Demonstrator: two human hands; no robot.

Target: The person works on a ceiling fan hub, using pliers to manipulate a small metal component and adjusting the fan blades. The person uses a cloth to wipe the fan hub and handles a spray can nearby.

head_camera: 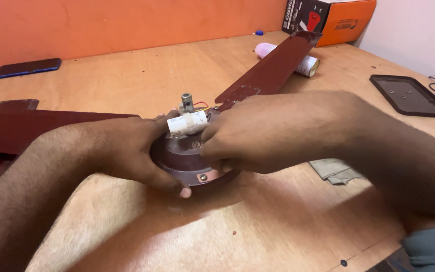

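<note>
We've got both hands on the fan motor point(190, 163), sitting mid-table. Left hand point(127, 151) wraps its rim from 9 o'clock, thumb pressed on the edge near the brass screw point(203, 177). Right hand point(263, 133) is closed over the top from 3 o'clock; fingers curl down near the white cylinder point(187, 123), probably a capacitor. Whether they pinch anything we cannot tell, the knuckles hide it.

Risks: the thin red and yellow wires point(201, 106) by the metal shaft point(187, 102) could snag or tear if the cylinder gets tugged. The long blades point(273, 65) stick out to 1 and 9 o'clock, so any turn of the motor sweeps them into the pink roll point(298, 60) at 1 o'clock.

Motor housing is smooth, round, glossy maroon metal; blades flat and same colour. Table point(142, 65) is bare plywood, visible grain. Grey rag point(336, 170) at 4 o'clock, black tray point(411, 95) at 2, phone point(26, 67) at 10, orange box point(338, 15) at the far edge.
</note>
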